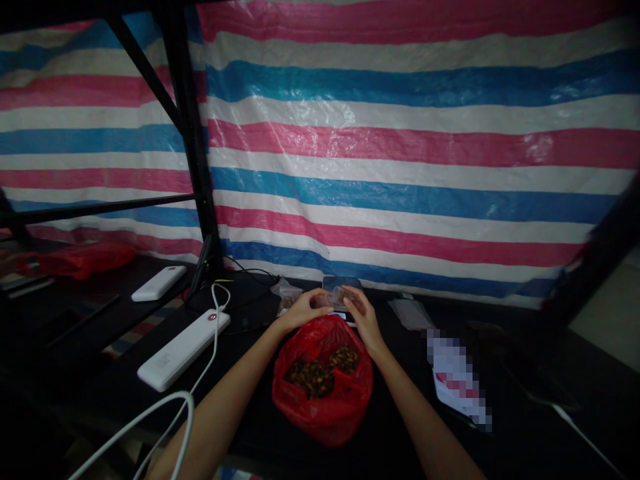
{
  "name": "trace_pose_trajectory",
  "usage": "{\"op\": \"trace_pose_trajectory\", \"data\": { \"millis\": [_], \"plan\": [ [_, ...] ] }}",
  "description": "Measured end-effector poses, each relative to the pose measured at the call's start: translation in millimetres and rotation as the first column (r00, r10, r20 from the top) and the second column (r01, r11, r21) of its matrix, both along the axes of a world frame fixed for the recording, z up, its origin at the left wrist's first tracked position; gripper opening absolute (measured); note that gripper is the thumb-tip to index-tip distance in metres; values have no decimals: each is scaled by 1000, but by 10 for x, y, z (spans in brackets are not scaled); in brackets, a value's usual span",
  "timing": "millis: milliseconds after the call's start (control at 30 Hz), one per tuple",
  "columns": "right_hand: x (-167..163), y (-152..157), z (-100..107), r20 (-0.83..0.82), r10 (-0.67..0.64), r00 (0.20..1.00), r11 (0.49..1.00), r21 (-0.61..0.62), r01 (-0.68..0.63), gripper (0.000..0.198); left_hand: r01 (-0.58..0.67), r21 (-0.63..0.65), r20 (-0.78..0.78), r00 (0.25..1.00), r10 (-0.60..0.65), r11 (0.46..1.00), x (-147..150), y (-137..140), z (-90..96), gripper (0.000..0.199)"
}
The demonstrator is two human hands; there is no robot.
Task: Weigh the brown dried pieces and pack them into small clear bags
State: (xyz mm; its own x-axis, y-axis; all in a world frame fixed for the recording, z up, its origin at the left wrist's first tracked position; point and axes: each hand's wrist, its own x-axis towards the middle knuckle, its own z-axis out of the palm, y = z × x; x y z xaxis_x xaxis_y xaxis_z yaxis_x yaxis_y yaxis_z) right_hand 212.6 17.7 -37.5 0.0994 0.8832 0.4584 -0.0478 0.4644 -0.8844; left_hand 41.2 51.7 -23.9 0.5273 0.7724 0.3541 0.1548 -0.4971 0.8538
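Observation:
A small clear plastic bag (336, 298) is held between my two hands, just beyond a red plastic bag (345, 407). My left hand (309, 307) pinches its left side, thumb below the fingers. On the other side, my right hand (360, 308) has its fingers curled round the clear plastic, partly hiding it. The red bag stands open between my forearms, with many small brown pieces (313, 379) inside; their kind is hard to tell. Under my hands lies a small device with a lit display (345, 317), mostly covered.
Filled clear bags (289, 298) lie left of my hands, and flat clear bags (411, 313) lie right. A white power bank (183, 350) with a cable sits left; a phone with a blurred screen (457, 380) lies right. A striped sheet (400, 147) hangs behind the black table.

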Motion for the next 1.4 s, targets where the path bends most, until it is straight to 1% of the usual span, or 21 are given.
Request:
{"op": "trace_pose_trajectory", "data": {
  "millis": [100,167,300,367,433,567,633,767,900,967,1033,1100,1167,1200,1267,1300,1367,1400],
  "plan": [
    [-8,-29,17,45,-15,999,999,37,13,31,35,-38,60,998,-32,999,19,-14,14,46],
    [-8,-50,35,103,-39,994,997,77,31,32,52,-62,88,995,-47,997,29,-21,22,46],
    [-24,-67,31,243,-99,965,982,179,56,35,29,-71,75,997,-24,997,35,-34,24,46],
    [-42,-66,15,234,-119,965,978,193,74,39,35,-74,72,997,-30,997,35,-38,21,45],
    [-57,-70,12,211,-126,969,977,196,85,40,51,-73,79,996,-45,996,36,-42,21,44],
    [-54,-97,72,261,-146,954,967,243,82,26,66,-55,71,996,-62,996,33,-46,38,42],
    [-46,-110,108,295,-159,942,959,274,76,23,72,-29,57,996,-70,997,29,-46,50,42],
    [-45,-132,139,328,-195,924,942,326,84,24,76,5,43,996,-76,997,26,-37,60,44],
    [-37,-163,144,359,-235,903,929,356,100,27,60,-10,52,997,-60,998,27,-38,43,47],
    [-10,-158,136,340,-264,903,923,362,133,27,43,-18,57,997,-42,999,27,-45,32,47],
    [45,-122,112,256,-327,910,909,349,229,27,31,-50,68,997,-27,998,31,-38,31,48],
    [128,-63,75,143,-427,893,876,310,370,28,-16,-105,104,994,27,994,51,7,54,49],
    [223,1,34,77,-536,841,820,281,498,30,-115,-136,162,977,137,984,100,102,110,48],
    [266,28,16,71,-577,814,794,283,538,30,-173,-129,181,964,195,976,137,168,148,46],
    [327,63,-16,104,-621,777,762,311,568,30,-277,-71,177,942,285,958,244,320,230,43],
    [342,70,-28,136,-624,769,761,328,559,29,-321,-31,149,935,322,946,311,397,265,43],
    [346,66,-43,213,-605,767,779,356,516,29,-395,39,65,918,392,918,465,537,303,44],
    [341,58,-46,251,-591,767,791,366,490,28,-411,70,14,911,411,909,546,593,304,45]
  ]
}}
